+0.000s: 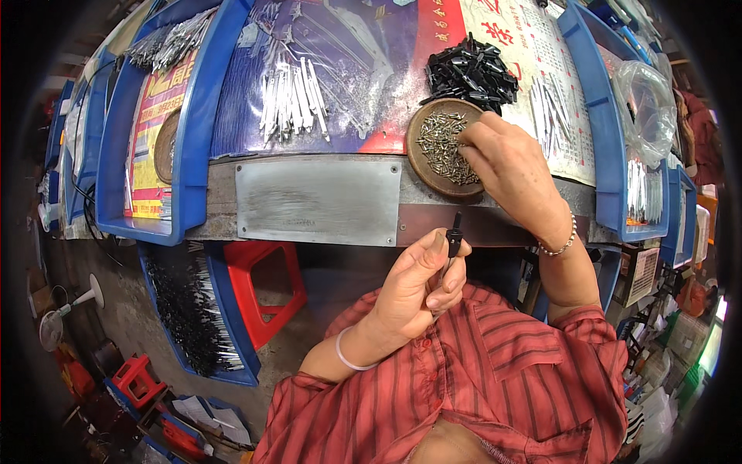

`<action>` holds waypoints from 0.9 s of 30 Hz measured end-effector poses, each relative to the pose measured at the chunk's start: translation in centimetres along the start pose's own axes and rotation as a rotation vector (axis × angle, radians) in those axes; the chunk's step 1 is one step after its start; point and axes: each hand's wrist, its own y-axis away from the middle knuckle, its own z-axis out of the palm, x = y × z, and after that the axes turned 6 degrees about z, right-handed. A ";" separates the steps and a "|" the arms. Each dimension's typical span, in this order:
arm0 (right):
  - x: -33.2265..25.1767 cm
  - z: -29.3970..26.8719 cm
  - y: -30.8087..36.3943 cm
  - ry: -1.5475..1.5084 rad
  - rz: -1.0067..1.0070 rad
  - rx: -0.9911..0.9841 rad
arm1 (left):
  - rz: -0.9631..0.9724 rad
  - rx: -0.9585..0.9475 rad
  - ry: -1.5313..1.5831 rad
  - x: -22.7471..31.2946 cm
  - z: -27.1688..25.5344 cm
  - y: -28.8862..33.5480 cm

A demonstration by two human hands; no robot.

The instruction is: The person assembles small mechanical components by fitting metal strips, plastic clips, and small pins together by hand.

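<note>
My left hand (429, 278) is closed round a thin metal rod, held upright just off the bench's front edge. A black plastic piece (454, 234) with a narrow tip sits on its top end, between thumb and fingers. At the round brown bowl (417, 164), my right hand (514, 166) reaches in from the right with its fingers pinched together. Small metal pins or screws (448, 147) fill the bowl, and what the fingertips hold is hidden. Behind the bowl lies a heap of black plastic pieces (471, 73).
Silver metal rods (294, 100) lie on the paper-covered bench, left of the bowl. More rods (550, 112) lie at the right. Blue trays (193, 131) stand on both sides. A metal plate (317, 201) is screwed to the front edge. Below are a red stool (267, 309) and a filled blue bin (246, 375).
</note>
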 end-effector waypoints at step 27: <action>-3.1 -1.4 4.5 -0.742 0.058 -0.291 | 0.031 0.081 0.062 0.3 0.6 -0.3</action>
